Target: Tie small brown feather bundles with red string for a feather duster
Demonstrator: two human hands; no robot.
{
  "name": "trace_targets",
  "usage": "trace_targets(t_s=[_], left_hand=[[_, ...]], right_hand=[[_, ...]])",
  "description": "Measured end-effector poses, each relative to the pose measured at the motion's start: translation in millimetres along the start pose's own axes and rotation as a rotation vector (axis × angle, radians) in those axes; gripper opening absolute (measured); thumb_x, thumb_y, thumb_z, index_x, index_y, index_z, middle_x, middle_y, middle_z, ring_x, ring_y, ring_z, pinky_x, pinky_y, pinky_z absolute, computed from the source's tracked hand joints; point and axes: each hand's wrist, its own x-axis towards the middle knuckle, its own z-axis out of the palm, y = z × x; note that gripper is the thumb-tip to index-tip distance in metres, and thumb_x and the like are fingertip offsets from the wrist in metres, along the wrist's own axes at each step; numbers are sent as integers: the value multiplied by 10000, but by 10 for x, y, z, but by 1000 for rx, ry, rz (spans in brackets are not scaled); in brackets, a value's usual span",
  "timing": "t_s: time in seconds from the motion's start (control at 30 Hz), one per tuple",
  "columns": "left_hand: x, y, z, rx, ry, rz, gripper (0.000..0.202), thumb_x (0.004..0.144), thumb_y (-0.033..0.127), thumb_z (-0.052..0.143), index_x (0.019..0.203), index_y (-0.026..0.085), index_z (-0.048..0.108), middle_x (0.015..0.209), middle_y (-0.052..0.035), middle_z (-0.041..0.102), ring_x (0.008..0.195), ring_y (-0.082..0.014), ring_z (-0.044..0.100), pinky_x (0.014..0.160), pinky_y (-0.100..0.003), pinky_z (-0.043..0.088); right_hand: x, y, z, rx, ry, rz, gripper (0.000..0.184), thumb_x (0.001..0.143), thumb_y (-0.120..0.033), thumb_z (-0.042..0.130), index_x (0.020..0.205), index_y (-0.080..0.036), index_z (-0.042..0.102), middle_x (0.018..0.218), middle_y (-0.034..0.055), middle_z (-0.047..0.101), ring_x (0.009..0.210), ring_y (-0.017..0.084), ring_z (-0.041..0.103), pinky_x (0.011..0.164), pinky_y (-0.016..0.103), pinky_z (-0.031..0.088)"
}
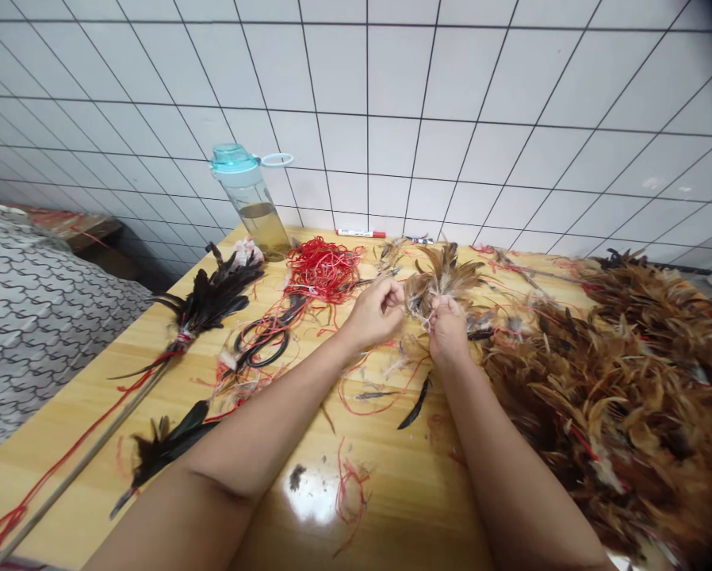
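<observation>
My right hand [449, 327] is closed on the quill ends of a bunch of brown feathers [448, 274], which fan out away from me over the table. Just to its left, my left hand [378, 312] is curled with thumb and fingertips together; whatever it pinches, if anything, is too small to make out. A tangled heap of red string [325, 270] lies beyond the left hand. Black-handled scissors [264, 341] rest left of it. A stick [88, 456] with black feathers [216, 297] bound to its end by red string lies at the left.
A large pile of brown feathers [623, 381] covers the table's right side. A water bottle [261, 210] stands at the back left near the tiled wall [397, 143]. A marker [361, 233] lies along the back edge. Loose feathers and string scraps dot the wooden table [403, 500].
</observation>
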Motion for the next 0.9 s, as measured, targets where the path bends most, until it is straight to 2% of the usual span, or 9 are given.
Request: trace_targets(t_s=[0.1, 0.17, 0.37, 0.5, 0.57, 0.67, 0.8, 0.9], left_hand=[[-40, 98, 29, 122, -154, 156, 95, 712, 131, 535, 789, 180, 507, 802, -18, 506, 774, -141, 473, 725, -258, 392], [-68, 135, 78, 222, -198, 225, 128, 717, 158, 561, 831, 185, 509, 850, -36, 528, 834, -171, 488, 770, -289, 399], [-133, 158, 227, 531, -143, 334, 153, 774, 210, 561, 914, 168, 517, 952, -91, 545, 916, -234, 480, 788, -337, 386], [-135, 153, 236, 585, -90, 344, 124, 868, 224, 449, 904, 155, 546, 920, -100, 546, 905, -232, 467, 804, -352, 382], [-124, 150, 219, 529, -85, 338, 176, 901, 230, 401, 899, 159, 563, 916, -97, 550, 902, -220, 469, 824, -352, 381], [-96, 141, 180, 309, -75, 274, 179, 901, 245, 423, 862, 165, 579, 903, -82, 561, 901, -194, 488, 830, -327, 392], [-52, 99, 123, -56, -78, 53, 139, 836, 288, 542, 786, 163, 576, 818, -38, 550, 792, -147, 500, 727, -261, 398], [-28, 40, 95, -319, -58, -106, 206, 791, 355, 606, 769, 157, 558, 781, -14, 546, 739, -121, 494, 705, -238, 389]], right_hand=[[-14, -11, 11, 56, 74, 26, 331, 742, -480, 600, 643, -223, 416, 500, -89, 311, 422, 73, 233, 407, 235, 180], [-24, -21, 23, 84, 83, 25, 317, 734, -463, 602, 641, -222, 419, 494, -87, 316, 422, 72, 237, 409, 233, 174], [-67, -39, 76, 158, 61, 78, 315, 700, -457, 615, 651, -224, 408, 466, -99, 296, 404, 66, 230, 395, 219, 169], [-115, -43, 123, 187, 20, 67, 311, 679, -429, 637, 654, -221, 407, 475, -98, 319, 413, 60, 249, 397, 208, 200], [-125, -42, 131, 181, 6, 55, 314, 691, -433, 634, 657, -220, 405, 481, -95, 334, 417, 61, 265, 399, 207, 214], [-105, -41, 111, 172, 1, 40, 325, 729, -440, 624, 661, -218, 397, 477, -101, 319, 403, 56, 246, 392, 205, 200], [-53, -49, 65, 166, 11, 32, 307, 783, -410, 603, 666, -213, 399, 484, -108, 299, 389, 48, 216, 381, 202, 180], [-41, -66, 53, 192, 57, 63, 251, 814, -353, 569, 669, -205, 428, 483, -102, 312, 387, 48, 207, 379, 202, 166]])
